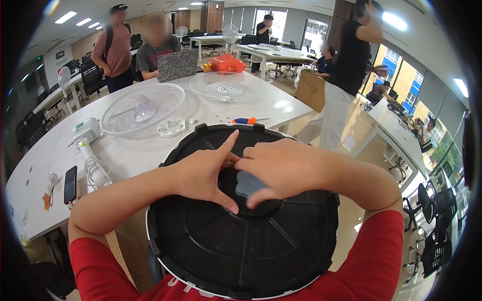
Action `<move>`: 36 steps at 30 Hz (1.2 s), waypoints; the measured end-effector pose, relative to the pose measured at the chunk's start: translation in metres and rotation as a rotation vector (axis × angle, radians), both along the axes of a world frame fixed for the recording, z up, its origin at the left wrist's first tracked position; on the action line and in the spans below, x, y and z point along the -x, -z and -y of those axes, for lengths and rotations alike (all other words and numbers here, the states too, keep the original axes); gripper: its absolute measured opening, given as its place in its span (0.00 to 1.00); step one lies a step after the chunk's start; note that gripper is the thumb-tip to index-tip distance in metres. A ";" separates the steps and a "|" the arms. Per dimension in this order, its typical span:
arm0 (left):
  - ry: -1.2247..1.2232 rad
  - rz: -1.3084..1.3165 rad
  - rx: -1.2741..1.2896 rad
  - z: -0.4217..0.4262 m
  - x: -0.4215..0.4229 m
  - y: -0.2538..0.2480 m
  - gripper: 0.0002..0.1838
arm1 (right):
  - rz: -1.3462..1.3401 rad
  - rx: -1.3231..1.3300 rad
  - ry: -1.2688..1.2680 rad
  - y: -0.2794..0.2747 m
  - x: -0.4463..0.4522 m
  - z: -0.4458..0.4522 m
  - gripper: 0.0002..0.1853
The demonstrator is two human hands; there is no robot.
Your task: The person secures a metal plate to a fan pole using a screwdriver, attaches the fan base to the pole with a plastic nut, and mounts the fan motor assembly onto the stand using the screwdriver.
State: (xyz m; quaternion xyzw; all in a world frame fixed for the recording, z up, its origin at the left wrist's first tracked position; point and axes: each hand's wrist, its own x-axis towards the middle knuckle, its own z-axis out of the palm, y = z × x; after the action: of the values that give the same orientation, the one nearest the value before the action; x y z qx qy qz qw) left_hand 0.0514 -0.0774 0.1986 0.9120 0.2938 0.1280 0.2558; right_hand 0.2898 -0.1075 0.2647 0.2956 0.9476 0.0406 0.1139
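A round black fan base (201, 236) with a white rim rests underside up against me, its far edge by the table. At its centre is a grey lobed knob (246, 183). My right hand (288, 168) bends over this knob, thumb at its lower edge and fingers at its upper side. To the left of the knob, my left hand (198, 173) lies on the base with thumb and index finger spread wide. Its other fingertips are partly hidden near the right hand.
On the white table (50, 145) are two fan grilles, one clear fan blade, a white fan motor head (88, 131), a phone (71, 184), a screwdriver (246, 121) and a red bag (227, 63). A person sits behind a laptop (177, 65); others stand nearby.
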 end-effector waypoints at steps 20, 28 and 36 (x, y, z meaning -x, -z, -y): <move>0.013 0.053 0.008 0.001 0.003 0.002 0.88 | -0.046 0.111 -0.227 -0.004 -0.015 0.003 0.37; 0.015 0.022 -0.045 -0.001 0.005 0.006 0.87 | 0.018 0.088 -0.216 -0.002 -0.004 0.001 0.38; 0.022 0.023 -0.017 0.003 0.003 0.002 0.88 | -0.013 -0.073 0.053 0.015 0.016 0.017 0.28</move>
State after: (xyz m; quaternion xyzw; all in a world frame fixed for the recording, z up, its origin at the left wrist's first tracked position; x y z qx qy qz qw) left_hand 0.0479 -0.0806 0.1967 0.9158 0.2796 0.1383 0.2528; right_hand 0.2739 -0.1245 0.2499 0.3246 0.9382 0.0700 0.0978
